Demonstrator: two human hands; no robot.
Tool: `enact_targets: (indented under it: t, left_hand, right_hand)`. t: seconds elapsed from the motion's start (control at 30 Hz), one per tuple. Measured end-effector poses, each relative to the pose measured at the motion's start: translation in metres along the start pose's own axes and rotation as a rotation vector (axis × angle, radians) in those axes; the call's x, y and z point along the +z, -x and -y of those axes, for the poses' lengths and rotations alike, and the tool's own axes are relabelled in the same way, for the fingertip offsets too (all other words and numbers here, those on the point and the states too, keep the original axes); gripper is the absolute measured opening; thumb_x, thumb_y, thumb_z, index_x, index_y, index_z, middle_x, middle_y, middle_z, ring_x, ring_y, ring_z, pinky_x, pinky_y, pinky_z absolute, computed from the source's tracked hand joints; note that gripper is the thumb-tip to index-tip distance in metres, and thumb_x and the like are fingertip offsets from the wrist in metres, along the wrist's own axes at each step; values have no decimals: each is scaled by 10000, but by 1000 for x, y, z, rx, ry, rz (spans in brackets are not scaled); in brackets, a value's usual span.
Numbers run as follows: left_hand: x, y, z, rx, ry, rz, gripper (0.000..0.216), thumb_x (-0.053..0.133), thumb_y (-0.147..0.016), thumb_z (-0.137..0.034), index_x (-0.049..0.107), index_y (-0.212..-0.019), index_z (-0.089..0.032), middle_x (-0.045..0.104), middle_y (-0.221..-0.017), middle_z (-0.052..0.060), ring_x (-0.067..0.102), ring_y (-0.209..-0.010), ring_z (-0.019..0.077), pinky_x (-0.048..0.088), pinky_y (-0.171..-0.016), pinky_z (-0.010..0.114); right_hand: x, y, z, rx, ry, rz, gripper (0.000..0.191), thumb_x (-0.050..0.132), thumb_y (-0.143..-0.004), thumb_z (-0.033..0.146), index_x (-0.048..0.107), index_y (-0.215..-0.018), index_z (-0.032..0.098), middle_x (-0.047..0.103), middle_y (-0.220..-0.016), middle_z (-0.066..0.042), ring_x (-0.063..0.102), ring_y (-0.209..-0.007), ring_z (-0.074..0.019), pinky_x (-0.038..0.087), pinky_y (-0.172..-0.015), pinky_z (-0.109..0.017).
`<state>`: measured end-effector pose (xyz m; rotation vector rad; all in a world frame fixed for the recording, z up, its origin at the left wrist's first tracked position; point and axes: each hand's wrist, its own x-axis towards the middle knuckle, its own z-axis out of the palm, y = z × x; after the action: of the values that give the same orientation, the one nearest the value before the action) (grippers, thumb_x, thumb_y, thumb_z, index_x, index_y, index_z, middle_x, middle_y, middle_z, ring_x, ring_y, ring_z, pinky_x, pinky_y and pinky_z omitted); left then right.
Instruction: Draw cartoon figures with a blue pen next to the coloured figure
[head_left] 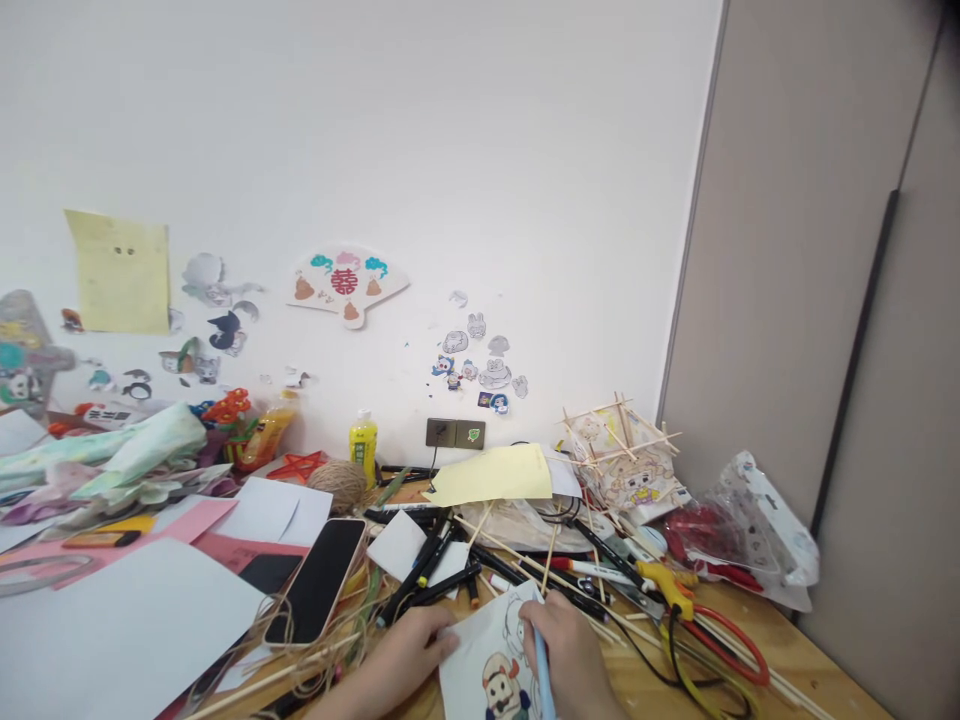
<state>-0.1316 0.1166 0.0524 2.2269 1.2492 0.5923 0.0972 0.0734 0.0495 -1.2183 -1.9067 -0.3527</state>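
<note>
At the front of the desk lies a white sheet of paper (466,668) with cartoon drawings, one a coloured figure with a reddish-brown cap, another in black outline. My left hand (409,650) grips the sheet's left edge between thumb and fingers. On its right side, my right hand (568,645) is closed around a light blue pen (543,672), held over the drawings. The pen's tip is hidden by the fingers. Several black markers (427,555) lie just beyond the sheet.
Left of my hands are a phone (321,580), loose twine and a large white sheet (127,630). A yellow bottle (364,450) and twine ball (339,484) stand near the wall. On the right are thin wooden sticks, a yellow glue gun (666,588) and red-handled scissors (727,645).
</note>
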Motion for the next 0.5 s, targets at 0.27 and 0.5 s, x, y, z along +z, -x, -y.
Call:
enact_targets:
  t: [0.27, 0.5]
  left_hand:
    - [-5, -5, -4, 79, 107, -135, 384, 395, -844, -487, 550, -693, -171, 594, -716, 20, 508, -711, 181, 382, -645, 255]
    - [-17, -2, -14, 78, 269, -203, 406, 407, -834, -507, 630, -866, -170, 680, -929, 64, 576, -886, 232, 428, -806, 298]
  right_hand:
    - [-4, -3, -21, 320, -135, -146, 227, 484, -805, 199, 631, -977, 202, 637, -824, -72, 617, -762, -224, 460, -682, -293]
    - [-11, -6, -22, 501, -637, 26, 311, 483, -821, 446, 625, -858, 171, 686, -856, -85, 638, -805, -241, 496, -718, -312]
